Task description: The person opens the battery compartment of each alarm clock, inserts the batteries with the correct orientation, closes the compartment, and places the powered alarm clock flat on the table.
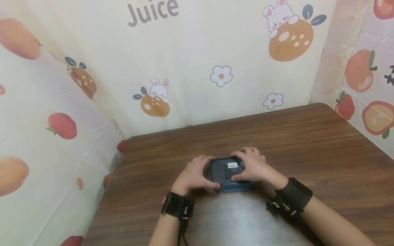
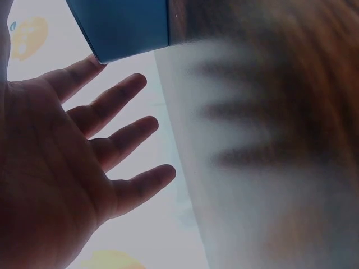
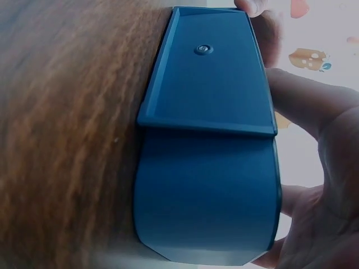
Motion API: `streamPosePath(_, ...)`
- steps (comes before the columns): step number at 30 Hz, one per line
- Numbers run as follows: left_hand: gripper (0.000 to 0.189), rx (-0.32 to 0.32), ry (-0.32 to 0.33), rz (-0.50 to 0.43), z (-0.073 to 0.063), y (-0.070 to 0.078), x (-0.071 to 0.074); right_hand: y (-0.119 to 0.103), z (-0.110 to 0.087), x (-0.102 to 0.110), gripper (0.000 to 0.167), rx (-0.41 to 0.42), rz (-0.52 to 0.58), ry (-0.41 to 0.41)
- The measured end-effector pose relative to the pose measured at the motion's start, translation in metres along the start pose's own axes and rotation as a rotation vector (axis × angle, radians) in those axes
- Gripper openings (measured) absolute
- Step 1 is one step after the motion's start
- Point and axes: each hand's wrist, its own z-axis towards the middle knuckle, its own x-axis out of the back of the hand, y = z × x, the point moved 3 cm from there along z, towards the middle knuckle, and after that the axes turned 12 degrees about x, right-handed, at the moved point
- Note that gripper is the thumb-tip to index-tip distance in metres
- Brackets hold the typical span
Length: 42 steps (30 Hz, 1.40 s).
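Observation:
A dark blue boxy device (image 1: 235,187) lies on the table with its black panel (image 1: 219,173) facing up. On the panel is a white barcode label (image 1: 232,165). My left hand (image 1: 194,174) spans the device's left side, index finger at the far corner and thumb at the near one. In the left wrist view the other fingers are spread, apart from the blue casing (image 2: 129,28). My right hand (image 1: 253,165) holds the right part, its thumb on the black panel and index finger over the far edge. The right wrist view shows a recessed blue side (image 3: 219,78) with a screw.
The brown wood-grain table (image 1: 292,136) extends around the device. A printed fruit-and-rabbit curtain (image 1: 197,51) stands along its back and sides. Black straps with small cameras sit on both wrists, and a cable (image 1: 183,232) runs along the left forearm.

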Motion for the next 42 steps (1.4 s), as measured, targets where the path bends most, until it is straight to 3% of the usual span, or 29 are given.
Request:
streamPosePath(10,0.094,0.002,0.0,0.014,0.0005,0.001,0.0,-0.0019,-0.001,-0.0006,0.09,0.0,0.005,-0.039)
streamPosePath(17,0.095,0.001,0.007,0.024,0.0015,0.0003,-0.0002,-0.0006,0.0003,-0.0013,0.096,-0.023,-0.023,0.004)
streamPosePath(26,0.094,0.004,0.01,0.018,0.0014,0.0006,-0.0013,0.0017,0.0004,-0.0041,0.073,-0.036,-0.01,-0.024)
streamPosePath(34,0.091,0.017,0.008,0.004,0.0013,-0.0001,-0.0016,0.0023,0.005,-0.0076,0.071,-0.092,0.075,-0.032)
streamPosePath(42,0.091,0.024,0.006,-0.006,0.0018,0.0003,-0.0015,0.0036,0.0072,-0.0095,0.071,-0.104,0.085,-0.019)
